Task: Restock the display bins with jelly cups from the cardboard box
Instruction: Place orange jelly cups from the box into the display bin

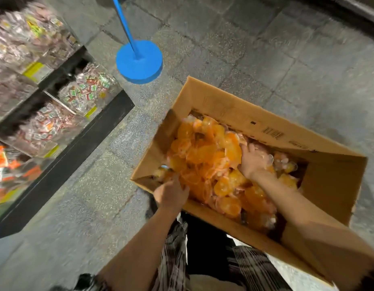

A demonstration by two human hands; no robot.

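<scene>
Open brown cardboard box (272, 124) on grey stone floor, filled with orange translucent jelly cups (205, 156); both hands in it.

Right hand (252, 161) lies palm-down, fingers loosely spread over the cups. Left hand (171, 193) is curled at the box's near-left corner; what it grips is blurred. Box barcode print is unreadable. Clear display bins (83, 93) at left hold wrapped sweets, yellow labels illegible. Blue round-based stand (139, 64), top cut off.

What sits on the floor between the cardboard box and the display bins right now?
In the head view, only bare grey paved floor separates the cardboard box from the display bins. The blue stand base sits farther back, outside that gap.
</scene>
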